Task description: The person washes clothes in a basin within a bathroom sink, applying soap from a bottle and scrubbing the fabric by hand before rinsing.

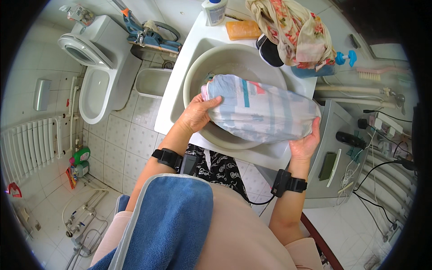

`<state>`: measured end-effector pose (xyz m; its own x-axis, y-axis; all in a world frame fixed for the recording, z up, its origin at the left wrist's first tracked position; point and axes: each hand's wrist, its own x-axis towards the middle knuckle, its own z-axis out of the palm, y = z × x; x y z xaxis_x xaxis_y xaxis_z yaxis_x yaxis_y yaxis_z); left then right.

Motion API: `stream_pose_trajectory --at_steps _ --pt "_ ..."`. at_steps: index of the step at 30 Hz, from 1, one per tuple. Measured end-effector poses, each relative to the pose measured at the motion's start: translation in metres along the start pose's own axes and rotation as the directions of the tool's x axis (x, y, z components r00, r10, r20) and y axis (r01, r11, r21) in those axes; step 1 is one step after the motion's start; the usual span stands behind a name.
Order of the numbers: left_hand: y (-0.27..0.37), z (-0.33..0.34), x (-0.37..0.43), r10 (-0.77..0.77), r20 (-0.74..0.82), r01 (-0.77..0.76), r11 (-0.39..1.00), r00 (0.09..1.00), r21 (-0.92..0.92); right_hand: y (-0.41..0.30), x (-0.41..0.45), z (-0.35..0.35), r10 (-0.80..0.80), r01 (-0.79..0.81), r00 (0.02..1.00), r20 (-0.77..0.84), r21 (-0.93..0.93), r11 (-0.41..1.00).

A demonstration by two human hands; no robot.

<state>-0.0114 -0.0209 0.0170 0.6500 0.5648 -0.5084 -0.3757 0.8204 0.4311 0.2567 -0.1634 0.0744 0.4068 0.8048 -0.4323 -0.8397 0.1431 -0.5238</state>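
Observation:
A wet, folded cloth [260, 111] with a blue, white and pink pattern is stretched between both hands above a large grey plastic basin [233, 143]. My left hand [199, 113] grips its left end, thumb on top. At the opposite end, my right hand [306, 141] holds the lower right corner, with the thumb against the edge and the other fingers partly hidden. Water lies in the basin, which sits in a white sink [166, 116]. Something small and coloured shows in the water near the cloth's left end.
Behind the basin are an orange soap bar [243, 30], a white bottle [215, 12], a black-and-white brush or shoe-like item [271, 52], a heaped floral cloth [297, 33] and a blue pump bottle [314, 71]. A grey cabinet [319, 168] adjoins at right; a toilet [96, 91] stands left.

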Motion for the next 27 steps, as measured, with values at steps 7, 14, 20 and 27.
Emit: stream_pose_trajectory --at_steps 7,14,20,27 --pt "0.010 -0.013 -0.004 0.092 -0.054 -0.083 0.986 0.994 0.145 -0.019 0.007 -0.001 -0.056 0.055 0.998 0.022 0.031 0.998" --pt "-0.003 0.002 0.002 0.125 0.095 -0.107 0.979 0.988 -0.175 0.007 0.018 0.002 0.041 -0.048 0.993 -0.111 -0.065 0.997" --pt "-0.011 0.003 0.007 -0.049 0.085 0.071 0.958 0.995 -0.277 0.030 0.015 -0.006 0.112 -0.110 0.993 0.047 -0.029 0.993" --pt "-0.019 0.007 0.013 -0.068 -0.179 0.105 0.973 0.981 0.205 0.041 0.023 -0.012 0.125 -0.158 0.979 -0.162 -0.215 0.964"
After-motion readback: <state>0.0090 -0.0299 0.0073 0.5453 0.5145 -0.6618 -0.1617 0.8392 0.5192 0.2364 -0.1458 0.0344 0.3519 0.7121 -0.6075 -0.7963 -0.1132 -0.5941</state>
